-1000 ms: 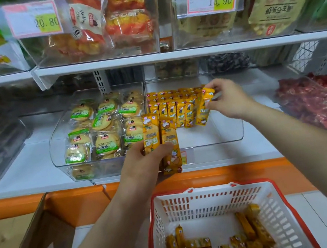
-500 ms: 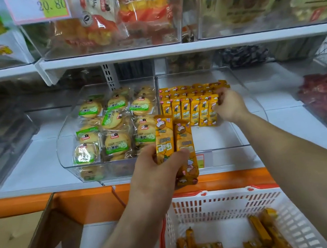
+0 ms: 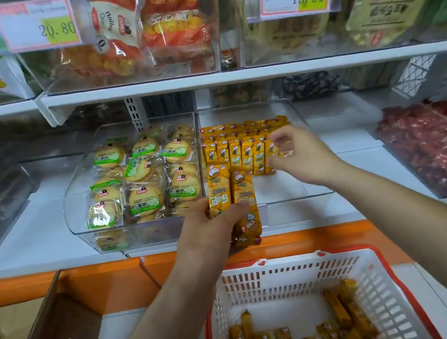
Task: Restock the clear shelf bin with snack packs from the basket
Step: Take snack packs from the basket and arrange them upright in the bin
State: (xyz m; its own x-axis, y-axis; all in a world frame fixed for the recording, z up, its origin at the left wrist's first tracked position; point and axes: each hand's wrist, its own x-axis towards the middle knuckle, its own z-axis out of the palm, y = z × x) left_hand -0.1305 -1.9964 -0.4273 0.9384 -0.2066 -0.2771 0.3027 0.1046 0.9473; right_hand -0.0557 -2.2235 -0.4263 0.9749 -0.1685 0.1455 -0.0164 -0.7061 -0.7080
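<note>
Left of the clear bin (image 3: 293, 198), a second bin (image 3: 77, 208) holds round green-labelled biscuits (image 3: 143, 181). The left hand (image 3: 208, 232) hovers at the clear bin's front edge, fingers pressed around two yellow packs (image 3: 231, 194) held upright. Inside the bin, more yellow packs stand in rows (image 3: 237, 145) toward the back. The right hand (image 3: 301, 154) hangs over the rows' right end, fingers loosely spread and blurred, gripping nothing visible. Below the bin, the basket (image 3: 290, 278) holds further packs (image 3: 297, 338).

Even, soft store light; motion-blurred right hand (image 3: 300, 155); wide-angle edge bowing.
</note>
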